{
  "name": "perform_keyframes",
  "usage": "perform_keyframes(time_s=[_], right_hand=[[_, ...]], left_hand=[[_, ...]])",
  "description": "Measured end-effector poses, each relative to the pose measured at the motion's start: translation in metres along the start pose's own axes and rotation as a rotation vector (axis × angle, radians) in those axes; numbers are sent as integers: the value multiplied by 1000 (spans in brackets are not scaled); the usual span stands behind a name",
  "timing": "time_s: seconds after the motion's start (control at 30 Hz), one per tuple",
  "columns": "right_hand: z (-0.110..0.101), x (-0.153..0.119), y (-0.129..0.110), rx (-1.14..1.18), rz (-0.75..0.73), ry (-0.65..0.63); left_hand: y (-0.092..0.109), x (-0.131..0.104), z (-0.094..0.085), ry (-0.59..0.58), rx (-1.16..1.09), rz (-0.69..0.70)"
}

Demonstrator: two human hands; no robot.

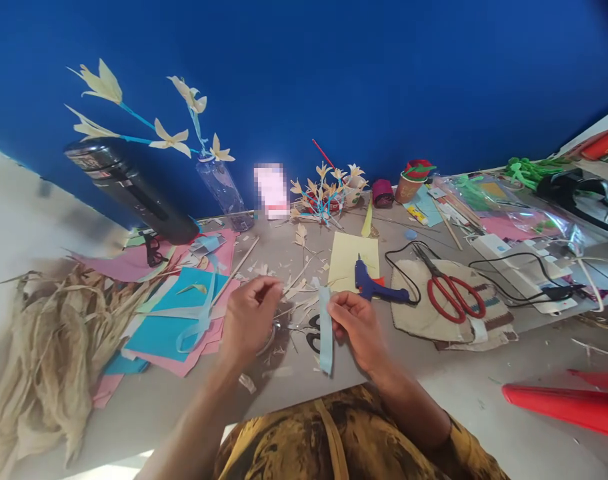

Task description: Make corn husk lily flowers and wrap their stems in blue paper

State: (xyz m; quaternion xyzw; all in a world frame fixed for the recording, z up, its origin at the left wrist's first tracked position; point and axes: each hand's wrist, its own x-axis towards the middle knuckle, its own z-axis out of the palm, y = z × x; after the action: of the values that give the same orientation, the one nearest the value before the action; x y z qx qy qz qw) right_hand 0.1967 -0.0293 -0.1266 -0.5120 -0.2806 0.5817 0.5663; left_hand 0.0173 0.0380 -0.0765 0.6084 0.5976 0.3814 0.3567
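My right hand [361,327] pinches a light blue paper strip [325,340] that hangs upright between thumb and fingers. To its left, my left hand [251,320] is closed with thumb and fingertips together. Whatever is in that pinch, if anything, is too small to make out. Scissors with black handles [313,335] lie on the table below, partly hidden behind the strip. Pale cut scraps [304,293] are scattered around both hands. A blue glue gun [379,288] lies just beyond my right hand, its nozzle over a yellow paper sheet [341,257].
Red-handled scissors [454,297] rest on a folded cloth [414,307] at right, near a white power strip [514,260] and cords. Leftward are blue paper sheets [169,313], dried husks [49,353], a black flask [139,193] and a clear bottle [224,190] with husk flowers.
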Motion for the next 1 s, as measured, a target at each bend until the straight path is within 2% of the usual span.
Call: perform_keyframes(time_s=[0.1,0.13,0.3,0.37,0.43,0.5,0.53,0.6,0.67,0.73,0.77,0.9,1.0], right_hand=[[5,-2,0,-60,-72,-9],[5,-3,0,-71,-96,-13],[3,-10,-6,-146,-159,-26],[3,-12,-9,-175,-166,-25],[3,-13,-11,-177,-164,1],[4,-13,-12,-156,-154,31],[4,-13,-11,-143,-153,39],[5,-12,-10,-130,-170,39],[6,-11,-8,-135,-198,29],[5,-13,-8,-161,-216,17],[4,-14,-8,-186,-219,0],[-16,-16,-17,-424,-250,-72],[-49,-11,-27,-793,-434,80]], left_hand=[[10,-23,13,-282,-200,-154],[11,-29,18,-335,-277,-198],[6,-47,38,-384,-519,-294],[5,-52,41,-375,-533,-295],[5,-56,42,-239,-401,-173],[3,-60,44,-86,-173,79],[2,-61,44,-46,-66,211],[0,-62,45,-42,87,408],[0,-60,46,-61,157,462],[2,-58,45,-78,132,394],[4,-57,45,-108,82,312],[7,-50,40,-320,-287,-165],[4,-42,34,-400,-549,-384]])
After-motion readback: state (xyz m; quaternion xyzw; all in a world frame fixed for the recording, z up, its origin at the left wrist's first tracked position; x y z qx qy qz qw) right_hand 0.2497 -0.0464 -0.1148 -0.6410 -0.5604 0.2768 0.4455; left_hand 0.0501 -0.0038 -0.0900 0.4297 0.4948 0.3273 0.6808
